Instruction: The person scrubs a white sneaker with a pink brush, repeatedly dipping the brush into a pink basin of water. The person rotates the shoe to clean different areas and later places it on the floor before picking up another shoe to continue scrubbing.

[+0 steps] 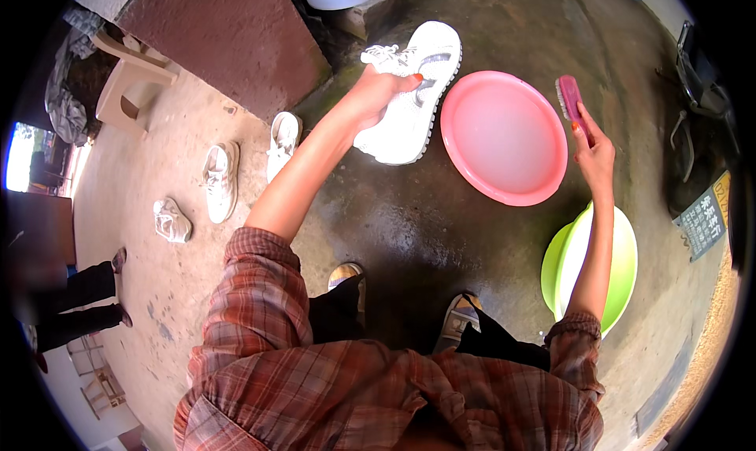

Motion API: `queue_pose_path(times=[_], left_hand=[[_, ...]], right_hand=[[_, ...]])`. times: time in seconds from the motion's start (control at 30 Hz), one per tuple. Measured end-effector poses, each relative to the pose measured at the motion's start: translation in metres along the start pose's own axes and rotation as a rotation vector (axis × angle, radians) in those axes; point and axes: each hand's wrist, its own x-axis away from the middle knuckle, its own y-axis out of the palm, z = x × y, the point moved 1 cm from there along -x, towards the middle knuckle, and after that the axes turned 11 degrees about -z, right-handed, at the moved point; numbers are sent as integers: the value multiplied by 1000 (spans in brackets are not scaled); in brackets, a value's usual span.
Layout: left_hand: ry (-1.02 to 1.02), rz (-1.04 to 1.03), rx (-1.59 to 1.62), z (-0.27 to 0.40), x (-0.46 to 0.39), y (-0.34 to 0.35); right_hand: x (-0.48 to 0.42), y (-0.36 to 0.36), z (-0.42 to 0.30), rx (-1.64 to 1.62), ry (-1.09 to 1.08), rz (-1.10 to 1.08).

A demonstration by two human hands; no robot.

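Note:
My left hand (384, 97) grips a white lace-up sneaker (407, 120) around its middle, thumb across the side with grey trim. The shoe is held up in the air, toe away from me, its ridged sole edge facing right. In my right hand (593, 150) is a scrubbing brush (570, 97) with a pink back and pale bristles, which point left. Between the two hands stands a round pink basin (502, 197) on the wet floor, holding cloudy liquid. Neither the shoe nor the brush touches the basin.
Lime-green basins (620, 286) sit below my right forearm. Left of me are a white sneaker (221, 182), another white shoe (283, 138) partly behind my arm, and a smaller shoe (172, 219). A person's legs (88, 288), a plastic chair (127, 85) and a maroon block (224, 43) stand beyond.

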Motion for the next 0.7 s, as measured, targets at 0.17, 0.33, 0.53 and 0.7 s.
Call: queue_pose_path(times=[0.17, 0.33, 0.53, 0.7], left_hand=[[17, 11, -23, -1, -2, 1], [-19, 7, -2, -4, -4, 2], [-7, 51, 8, 1, 0, 8], [-35, 46, -61, -4, -1, 1]], right_hand=[[-43, -53, -43, 53, 5, 123], [-83, -105, -64, 126, -119, 403], [-36, -35, -29, -61, -3, 12], [-25, -39, -57, -91, -30, 14]])
